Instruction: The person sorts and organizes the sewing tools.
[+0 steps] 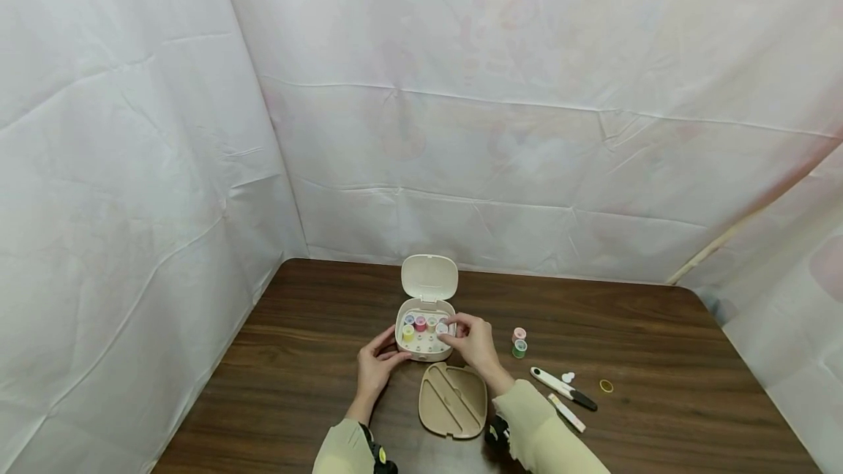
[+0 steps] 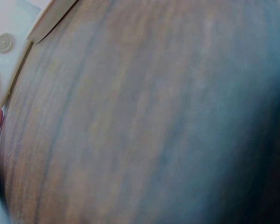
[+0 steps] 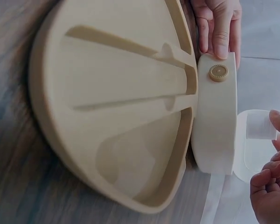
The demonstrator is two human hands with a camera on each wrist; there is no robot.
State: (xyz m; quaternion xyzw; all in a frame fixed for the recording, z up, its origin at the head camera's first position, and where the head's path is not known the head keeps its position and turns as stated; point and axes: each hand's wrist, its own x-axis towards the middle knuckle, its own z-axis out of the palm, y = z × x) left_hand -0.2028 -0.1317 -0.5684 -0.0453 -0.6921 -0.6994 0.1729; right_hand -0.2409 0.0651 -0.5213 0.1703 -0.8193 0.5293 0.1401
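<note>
A white sewing box [image 1: 421,356] stands with its lid [image 1: 429,278] raised at the back. Inside, thread spools sit in the pegged insert, among them a yellow spool [image 1: 408,333] and a magenta spool [image 1: 420,323]. My left hand [image 1: 373,371] holds the box by its front left corner, thumb on the front wall. Over the right part of the box, my right hand [image 1: 477,347] pinches a white thread spool [image 3: 260,127] between thumb and fingers. The right wrist view shows this spool above the box's rim. Whether it touches a peg cannot be seen.
A beige divided tray [image 1: 453,415] lies just in front of the box. To the right are a pink spool [image 1: 519,334], a green spool [image 1: 519,349], a seam ripper-like black-and-white tool [image 1: 563,388], a pale narrow strip [image 1: 566,413] and a yellow ring [image 1: 606,386].
</note>
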